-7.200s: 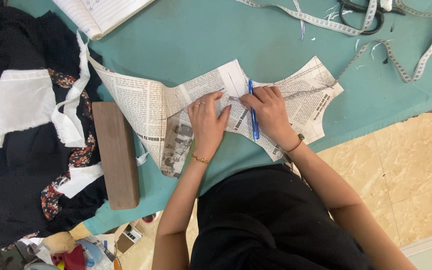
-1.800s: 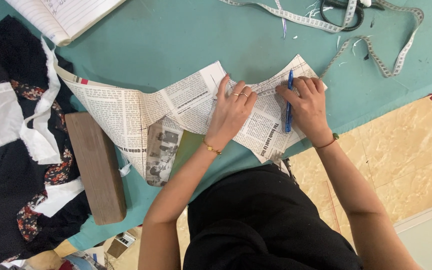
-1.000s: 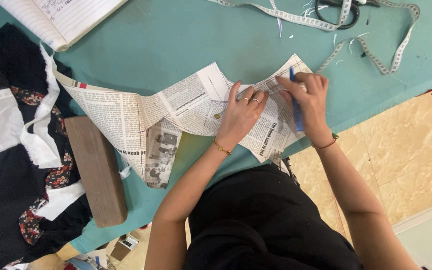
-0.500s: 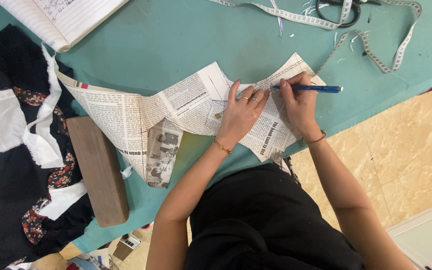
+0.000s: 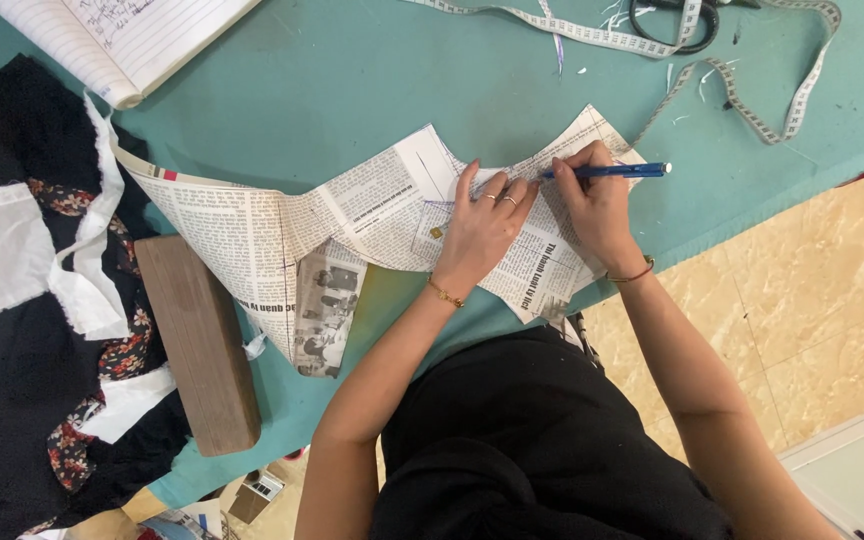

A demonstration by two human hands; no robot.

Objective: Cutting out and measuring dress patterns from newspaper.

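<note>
A teal table fills most of the frame, with pale marbled floor tiles at lower right. At centre lies a cut newspaper piece: the left hand presses flat and open on it, while the right hand grips a blue pen, tip apparently touching the paper. An open notebook sits upper left, a measuring tape upper right, a wooden block and dark fabric at left.

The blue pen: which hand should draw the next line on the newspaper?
Probably the right hand: it already holds the blue pen, tip on the newspaper. The left hand lies flat, pinning the paper.
</note>
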